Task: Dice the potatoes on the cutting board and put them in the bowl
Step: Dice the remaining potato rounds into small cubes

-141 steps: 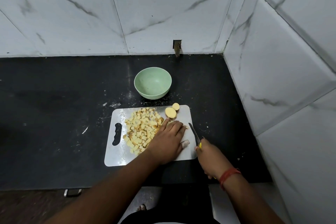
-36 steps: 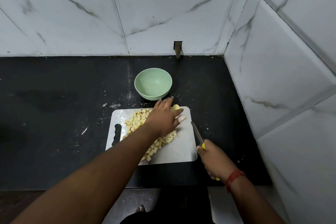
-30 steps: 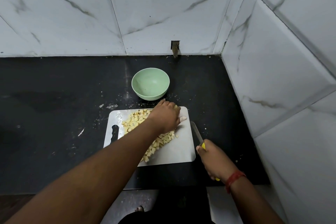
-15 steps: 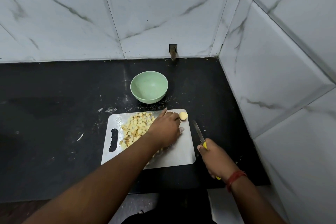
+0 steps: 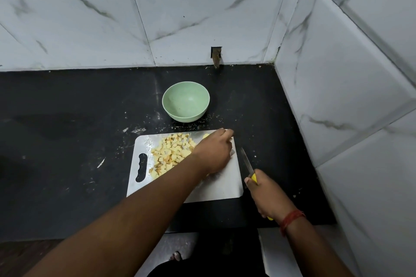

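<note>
Now left hand [image 5: 213,153] fingers curled at board's far edge, yellow potato piece [image 5: 206,136] beside fingertips, grip unclear; right hand [image 5: 266,193] grips yellow-handled steel knife [image 5: 247,164]; pale diced potato cubes [image 5: 172,153] left of fingers on white plastic cutting board [image 5: 222,186]; green round bowl [image 5: 186,101] beyond.

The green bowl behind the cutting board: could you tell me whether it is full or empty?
Empty. The green bowl shows only its bare inside; the diced potatoes lie on the cutting board.

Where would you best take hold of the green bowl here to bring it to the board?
Probably the bowl's near rim, from above on the cutting board side: it sits upright and empty with an open, thin lip, so fingers inside and thumb outside could pinch it. The wall stands behind it.
</note>
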Action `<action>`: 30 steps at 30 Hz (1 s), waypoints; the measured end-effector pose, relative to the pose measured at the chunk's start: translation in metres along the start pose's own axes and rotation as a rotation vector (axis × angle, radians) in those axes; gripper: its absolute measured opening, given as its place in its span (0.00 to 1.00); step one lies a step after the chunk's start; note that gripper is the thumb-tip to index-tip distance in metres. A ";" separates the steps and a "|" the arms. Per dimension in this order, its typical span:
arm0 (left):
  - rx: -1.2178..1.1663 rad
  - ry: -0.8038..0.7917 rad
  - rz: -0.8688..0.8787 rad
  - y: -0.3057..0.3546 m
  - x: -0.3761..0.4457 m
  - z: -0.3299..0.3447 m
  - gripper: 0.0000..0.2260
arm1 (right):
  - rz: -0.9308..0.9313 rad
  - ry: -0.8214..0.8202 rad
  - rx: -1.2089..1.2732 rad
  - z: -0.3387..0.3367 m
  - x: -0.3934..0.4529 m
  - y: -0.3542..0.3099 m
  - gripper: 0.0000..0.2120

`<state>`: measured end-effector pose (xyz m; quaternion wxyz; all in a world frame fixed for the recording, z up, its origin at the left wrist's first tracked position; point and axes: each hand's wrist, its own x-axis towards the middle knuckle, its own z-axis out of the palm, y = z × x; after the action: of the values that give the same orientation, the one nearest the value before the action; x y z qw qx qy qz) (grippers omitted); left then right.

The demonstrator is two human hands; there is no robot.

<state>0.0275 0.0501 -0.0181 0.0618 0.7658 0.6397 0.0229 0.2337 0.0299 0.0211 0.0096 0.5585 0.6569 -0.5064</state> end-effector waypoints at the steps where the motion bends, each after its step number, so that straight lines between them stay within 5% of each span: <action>1: 0.008 0.017 0.020 0.000 -0.004 0.005 0.20 | 0.001 0.008 0.009 -0.001 0.000 0.001 0.09; 11: 0.084 0.150 0.197 0.016 -0.062 0.025 0.19 | -0.044 0.073 0.041 -0.015 0.003 -0.004 0.07; 21: 0.179 0.246 0.125 -0.007 -0.070 0.035 0.18 | -0.117 0.189 -0.178 0.001 0.041 -0.019 0.06; 30: 0.111 0.168 -0.010 0.012 -0.059 0.032 0.31 | -0.266 0.300 -0.348 0.010 0.090 -0.051 0.06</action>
<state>0.0321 -0.0118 -0.0463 -0.0347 0.7603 0.6466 0.0512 0.1563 0.0958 -0.0026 -0.0585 0.5259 0.7959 -0.2942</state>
